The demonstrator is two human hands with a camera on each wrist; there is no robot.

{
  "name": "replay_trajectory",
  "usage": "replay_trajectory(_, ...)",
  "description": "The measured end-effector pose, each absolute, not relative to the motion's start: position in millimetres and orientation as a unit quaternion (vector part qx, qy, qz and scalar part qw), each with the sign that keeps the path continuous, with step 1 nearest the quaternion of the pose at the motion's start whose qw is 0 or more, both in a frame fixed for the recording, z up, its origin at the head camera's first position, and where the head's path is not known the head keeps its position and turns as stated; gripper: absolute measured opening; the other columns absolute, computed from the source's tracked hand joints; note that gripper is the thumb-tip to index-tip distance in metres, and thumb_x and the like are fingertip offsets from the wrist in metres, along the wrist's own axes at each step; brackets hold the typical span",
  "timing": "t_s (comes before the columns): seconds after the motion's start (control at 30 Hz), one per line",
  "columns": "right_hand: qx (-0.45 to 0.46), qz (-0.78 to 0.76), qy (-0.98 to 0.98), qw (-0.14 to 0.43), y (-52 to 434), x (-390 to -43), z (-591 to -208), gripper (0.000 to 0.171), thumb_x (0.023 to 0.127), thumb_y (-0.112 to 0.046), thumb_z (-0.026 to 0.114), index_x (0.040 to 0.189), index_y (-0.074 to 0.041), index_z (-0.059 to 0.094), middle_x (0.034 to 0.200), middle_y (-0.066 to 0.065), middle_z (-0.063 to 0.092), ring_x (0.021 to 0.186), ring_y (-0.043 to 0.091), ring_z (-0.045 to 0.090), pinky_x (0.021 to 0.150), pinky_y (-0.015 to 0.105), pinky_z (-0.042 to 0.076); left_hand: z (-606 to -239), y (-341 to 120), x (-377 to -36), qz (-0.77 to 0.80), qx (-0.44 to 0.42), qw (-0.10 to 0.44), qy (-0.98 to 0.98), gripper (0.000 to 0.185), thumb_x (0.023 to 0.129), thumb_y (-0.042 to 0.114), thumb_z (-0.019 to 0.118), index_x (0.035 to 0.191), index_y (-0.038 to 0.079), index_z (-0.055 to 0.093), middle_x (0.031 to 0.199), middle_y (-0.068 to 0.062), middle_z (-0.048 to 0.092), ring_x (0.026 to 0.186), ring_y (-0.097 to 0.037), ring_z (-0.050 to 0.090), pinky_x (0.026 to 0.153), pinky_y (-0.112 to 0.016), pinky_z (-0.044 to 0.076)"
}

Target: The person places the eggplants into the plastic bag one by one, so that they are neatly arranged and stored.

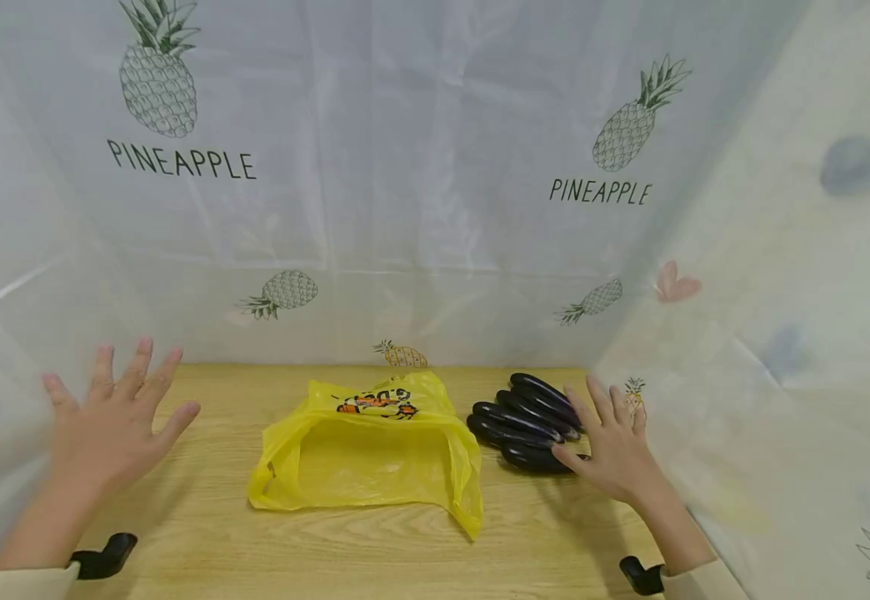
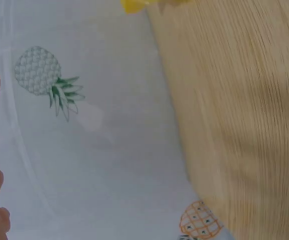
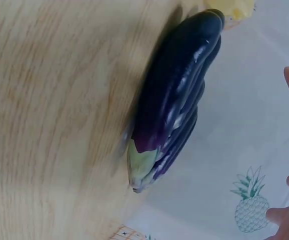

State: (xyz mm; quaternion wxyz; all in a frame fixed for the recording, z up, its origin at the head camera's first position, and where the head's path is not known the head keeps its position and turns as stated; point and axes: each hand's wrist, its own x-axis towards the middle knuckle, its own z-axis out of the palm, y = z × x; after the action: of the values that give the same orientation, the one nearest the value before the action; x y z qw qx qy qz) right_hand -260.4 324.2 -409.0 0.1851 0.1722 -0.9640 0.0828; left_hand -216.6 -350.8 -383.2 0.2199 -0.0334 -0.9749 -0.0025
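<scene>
Wooden surface here, yellow bag midway, eggplants near the back right corner; left hand and right hand both spread wide.

On my head view, the right hand hides some ends of the eggplants by the far right corner of the table, whose near edge is cropped off. Creases garble the print on the yellow bag (I can't read it). My left wrist view cuts the left hand down to fingers.
</scene>
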Motion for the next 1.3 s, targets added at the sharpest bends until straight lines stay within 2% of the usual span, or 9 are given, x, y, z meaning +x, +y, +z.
replay_trajectory(0.23,0.194,0.078,-0.955,0.212,320.5,-263.6,-416.5,0.096,0.093,-0.055,0.076,0.170,-0.023,0.028,0.177,0.018,0.013,0.153,0.061,0.018,0.111,0.088,0.016,-390.1,-327.9,-222.9,-0.015,-0.057,0.235,-0.970,0.091,0.105,0.066,0.048,0.172,0.032,-0.003,0.177,-0.009,-0.013,0.158,-0.047,-0.021,0.106,-0.076,-0.032)
replay_trajectory(0.33,0.200,0.080,-0.952,0.219,318.0,-264.8,-418.9,0.096,0.092,-0.054,0.078,0.169,-0.023,0.030,0.175,0.021,0.018,0.153,0.059,0.021,0.112,0.087,0.017,-394.6,-318.5,-226.0,-0.022,-0.068,0.246,-0.967,0.092,0.104,0.065,0.050,0.172,0.032,-0.002,0.178,-0.009,-0.011,0.160,-0.047,-0.018,0.107,-0.079,-0.028)
replay_trajectory(0.57,0.201,0.109,-0.954,0.197,315.4,-265.5,-423.3,0.095,0.094,-0.051,0.078,0.170,-0.025,0.027,0.173,0.024,0.021,0.153,0.058,0.021,0.112,0.087,0.017,-400.4,-291.9,-234.0,-0.057,-0.101,0.267,-0.957,0.091,0.105,0.060,0.054,0.173,0.030,0.002,0.179,-0.009,-0.002,0.162,-0.045,-0.008,0.108,-0.091,-0.007)
replay_trajectory(0.8,0.195,0.131,-0.955,0.181,314.7,-267.3,-429.5,0.092,0.095,-0.044,0.079,0.169,-0.020,0.030,0.171,0.026,0.026,0.148,0.057,0.033,0.107,0.085,0.030,-401.7,-268.9,-241.1,-0.121,-0.138,0.268,-0.946,0.086,0.107,0.052,0.057,0.173,0.028,0.008,0.179,-0.012,0.006,0.161,-0.050,0.010,0.113,-0.088,0.006)
replay_trajectory(0.97,0.192,0.147,-0.954,0.177,315.0,-268.8,-437.0,0.089,0.096,-0.046,0.077,0.169,-0.021,0.032,0.170,0.024,0.029,0.146,0.059,0.036,0.103,0.085,0.035,-409.5,-260.1,-246.2,-0.160,-0.160,0.258,-0.939,0.086,0.106,0.047,0.062,0.173,0.025,0.012,0.177,-0.017,0.014,0.157,-0.053,0.021,0.117,-0.081,0.018)
replay_trajectory(1.1,0.193,0.155,-0.953,0.177,315.7,-269.1,-442.3,0.087,0.096,-0.045,0.078,0.167,-0.019,0.036,0.167,0.024,0.033,0.144,0.059,0.038,0.100,0.085,0.037,-417.1,-254.4,-249.5,-0.192,-0.167,0.236,-0.938,0.087,0.105,0.044,0.064,0.173,0.026,0.013,0.174,-0.020,0.023,0.151,-0.055,0.031,0.109,-0.081,0.033)
replay_trajectory(1.3,0.190,0.156,-0.954,0.174,317.4,-269.4,-451.3,0.081,0.096,-0.042,0.078,0.163,-0.013,0.043,0.161,0.025,0.041,0.141,0.060,0.043,0.095,0.085,0.041,-431.3,-248.2,-255.0,-0.255,-0.170,0.188,-0.933,0.082,0.106,0.042,0.064,0.172,0.026,0.019,0.170,-0.022,0.032,0.149,-0.054,0.036,0.107,-0.081,0.036)
